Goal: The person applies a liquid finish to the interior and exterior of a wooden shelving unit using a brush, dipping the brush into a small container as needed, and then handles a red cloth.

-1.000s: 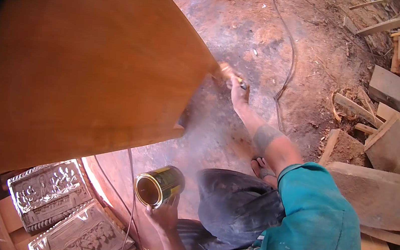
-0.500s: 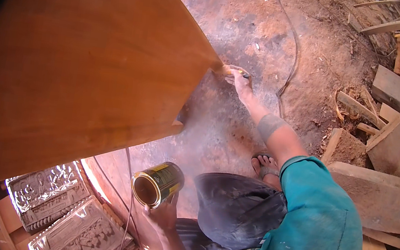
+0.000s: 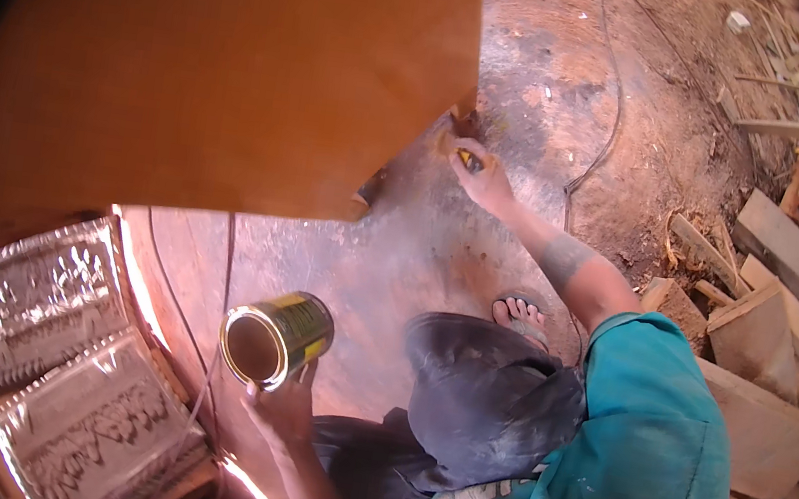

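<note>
My left hand [image 3: 283, 406] grips an open metal tin [image 3: 314, 324], gold and dark with yellow patches, from below. The tin is tilted so its open mouth points toward the lower left, and its inside looks brown. My right arm reaches forward, and my right hand [image 3: 481, 180] is closed around a paintbrush [image 3: 472, 162] with a yellow and black handle, its bristles mostly hidden by fingers. This hand is beside the lower right edge of a large, smooth orange-brown wooden panel [image 3: 221, 75], which fills the upper left.
Carved panels [image 3: 51, 289] with relief patterns lie at lower left. Cables [image 3: 226, 277] hang near them, and another cable [image 3: 612, 126] runs over the dusty floor [image 3: 531, 95]. Wood offcuts [image 3: 784, 240] are heaped along the right. My sandalled foot [image 3: 520, 316] stands near the middle.
The view has shifted, and the panel's edge now looks steeper. The tin sits further left and slightly higher in view. My right hand has turned, showing more of the brush handle.
</note>
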{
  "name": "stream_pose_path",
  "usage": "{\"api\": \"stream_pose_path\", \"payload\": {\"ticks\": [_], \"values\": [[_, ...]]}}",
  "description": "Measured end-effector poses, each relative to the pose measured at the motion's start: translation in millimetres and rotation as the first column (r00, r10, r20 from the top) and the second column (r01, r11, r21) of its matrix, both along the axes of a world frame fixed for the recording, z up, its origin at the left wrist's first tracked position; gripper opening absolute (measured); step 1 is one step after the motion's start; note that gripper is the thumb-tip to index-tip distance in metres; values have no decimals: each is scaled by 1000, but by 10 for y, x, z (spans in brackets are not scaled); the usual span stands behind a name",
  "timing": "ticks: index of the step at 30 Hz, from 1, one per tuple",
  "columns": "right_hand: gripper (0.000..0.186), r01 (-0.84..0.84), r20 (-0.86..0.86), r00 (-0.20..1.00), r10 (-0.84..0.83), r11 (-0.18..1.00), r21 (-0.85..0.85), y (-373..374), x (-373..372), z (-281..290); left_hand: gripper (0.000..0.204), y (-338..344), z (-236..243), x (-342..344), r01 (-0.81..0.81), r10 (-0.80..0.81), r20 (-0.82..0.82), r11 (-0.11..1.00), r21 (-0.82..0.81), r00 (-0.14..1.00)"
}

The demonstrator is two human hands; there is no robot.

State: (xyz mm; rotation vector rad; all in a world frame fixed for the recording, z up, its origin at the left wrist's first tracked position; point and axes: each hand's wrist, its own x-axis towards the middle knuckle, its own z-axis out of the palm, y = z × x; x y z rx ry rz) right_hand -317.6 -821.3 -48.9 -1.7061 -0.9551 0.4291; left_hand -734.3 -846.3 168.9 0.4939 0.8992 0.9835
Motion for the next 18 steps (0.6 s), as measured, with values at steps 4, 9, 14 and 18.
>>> {"api": "stream_pose_path", "payload": {"ticks": [4,9,14,18], "values": [[35,-286,382,825,416,891,-353,-71,-245,306,76,-24,-46,-143,-74,74,26,997,-16,997],[38,-175,659,527,536,828,-533,527,96,125,78,-111,-149,-311,-70,68,130,998,8,989],[37,-17,792,474,385,903,-429,235,-86,-101,74,-255,-170,-486,-84,83,25,993,84,996],[36,62,758,448,474,830,-555,166,-289,-159,73,-285,-196,-608,-128,130,-13,989,68,991]]}}
